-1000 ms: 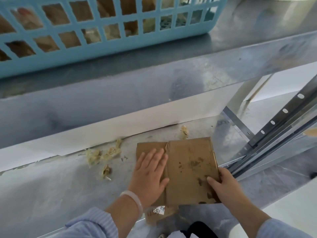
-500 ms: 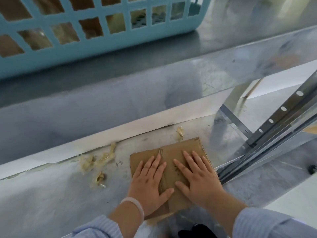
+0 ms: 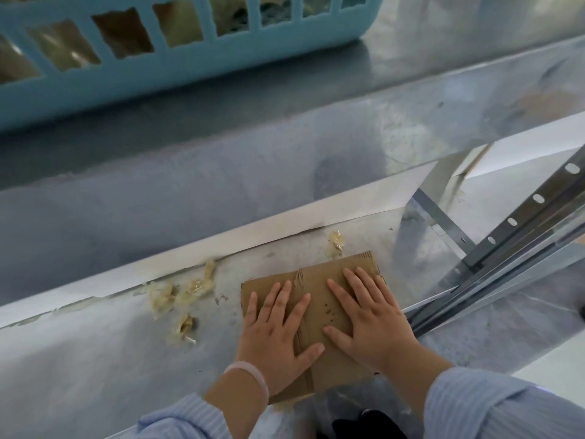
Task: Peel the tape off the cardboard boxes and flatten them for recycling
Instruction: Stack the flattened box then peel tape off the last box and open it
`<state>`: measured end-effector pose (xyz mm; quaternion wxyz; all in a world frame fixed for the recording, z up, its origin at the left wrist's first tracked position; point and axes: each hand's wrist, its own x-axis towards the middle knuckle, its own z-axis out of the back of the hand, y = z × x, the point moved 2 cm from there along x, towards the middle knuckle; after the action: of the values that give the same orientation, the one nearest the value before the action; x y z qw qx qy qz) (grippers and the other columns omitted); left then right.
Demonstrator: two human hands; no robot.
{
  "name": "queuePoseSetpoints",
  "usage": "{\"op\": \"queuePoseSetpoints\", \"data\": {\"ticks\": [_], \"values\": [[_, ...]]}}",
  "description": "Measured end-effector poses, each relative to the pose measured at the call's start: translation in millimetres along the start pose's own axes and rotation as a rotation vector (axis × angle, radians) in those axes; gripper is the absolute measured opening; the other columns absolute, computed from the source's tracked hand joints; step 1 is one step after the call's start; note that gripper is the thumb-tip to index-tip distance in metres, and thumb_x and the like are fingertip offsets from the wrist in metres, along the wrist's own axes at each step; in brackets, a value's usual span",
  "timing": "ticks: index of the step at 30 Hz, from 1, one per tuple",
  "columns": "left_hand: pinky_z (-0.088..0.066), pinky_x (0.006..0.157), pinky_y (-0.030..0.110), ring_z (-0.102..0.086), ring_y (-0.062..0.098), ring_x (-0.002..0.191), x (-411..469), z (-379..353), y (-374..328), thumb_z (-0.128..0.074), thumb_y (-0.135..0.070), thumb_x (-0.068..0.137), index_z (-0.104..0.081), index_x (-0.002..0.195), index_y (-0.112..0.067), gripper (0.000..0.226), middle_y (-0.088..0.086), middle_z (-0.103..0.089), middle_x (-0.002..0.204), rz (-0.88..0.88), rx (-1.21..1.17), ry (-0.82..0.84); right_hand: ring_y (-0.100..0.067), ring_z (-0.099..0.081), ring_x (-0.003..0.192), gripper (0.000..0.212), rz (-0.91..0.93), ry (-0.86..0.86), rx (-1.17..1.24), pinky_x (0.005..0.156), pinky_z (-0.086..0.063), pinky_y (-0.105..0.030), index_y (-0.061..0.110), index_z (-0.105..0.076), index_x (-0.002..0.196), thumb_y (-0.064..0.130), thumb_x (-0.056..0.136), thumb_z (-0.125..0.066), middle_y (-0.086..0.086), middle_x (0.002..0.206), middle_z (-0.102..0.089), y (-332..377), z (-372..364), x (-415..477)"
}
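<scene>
Metal shelf (image 3: 95,359); tape scraps (image 3: 196,285); left hand (image 3: 275,340), right hand (image 3: 373,324) flat on cardboard (image 3: 318,293)

Brown cardboard (image 3: 329,299), light-blue lattice basket (image 3: 177,68), pale-blue ribbed sleeves (image 3: 493,407), yellowish crumpled tape scraps (image 3: 196,285).

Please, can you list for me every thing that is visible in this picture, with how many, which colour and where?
cardboard box: one, brown, flattened, on the lower shelf under both hands
tape scraps: several, yellowish clear, crumpled; most left of the cardboard, one behind it
basket: one, light blue plastic, on the upper shelf; contents unclear
upper shelf: one, grey metal, top of the view
lower shelf: one, grey metal, bottom half of the view
slotted rail: one, grey metal, right side
bracelet: one, white, on the left wrist
sleeves: two, light blue, bottom edge
left hand: flat, pressing on the cardboard
right hand: flat, pressing on the cardboard
</scene>
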<state>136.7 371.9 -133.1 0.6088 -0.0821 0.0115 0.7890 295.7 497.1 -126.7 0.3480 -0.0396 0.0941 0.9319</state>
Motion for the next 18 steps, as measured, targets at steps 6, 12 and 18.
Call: {"op": "queuePoseSetpoints", "data": {"ticks": [6,12,18], "values": [[0.022,0.114,0.043,0.03,0.012,0.142,2.0,-1.9,2.9,0.008,-0.086,0.076,0.018,0.151,-0.029,0.095,-0.005,0.028,0.157,0.041,-0.015,0.014,-0.014,0.026,0.145,0.088,-0.009,0.02,-0.033,0.117,0.017,-0.039,0.037,0.018,0.15,0.085,0.078,0.002,0.007,0.157,0.025,-5.0,-6.7,5.5],[0.015,0.117,0.04,0.027,0.012,0.143,-11.0,-1.2,23.5,0.009,-0.083,0.078,0.022,0.148,-0.027,0.09,-0.004,0.025,0.158,0.016,0.009,0.013,-0.004,0.034,0.139,0.09,0.034,0.066,-0.034,0.117,0.019,-0.033,0.034,0.028,0.146,0.085,0.075,0.011,0.013,0.156,0.03,-28.4,0.0,-3.1],[0.019,0.116,0.042,0.031,0.016,0.141,-18.1,-2.9,26.2,0.017,-0.083,0.073,0.03,0.144,-0.028,0.091,-0.001,0.033,0.154,0.086,0.041,0.061,-0.008,0.031,0.141,0.09,-0.041,0.074,-0.09,0.117,0.02,-0.04,0.031,0.031,0.143,0.085,0.073,0.015,0.012,0.155,0.029,-31.7,-0.3,-9.5]]}}
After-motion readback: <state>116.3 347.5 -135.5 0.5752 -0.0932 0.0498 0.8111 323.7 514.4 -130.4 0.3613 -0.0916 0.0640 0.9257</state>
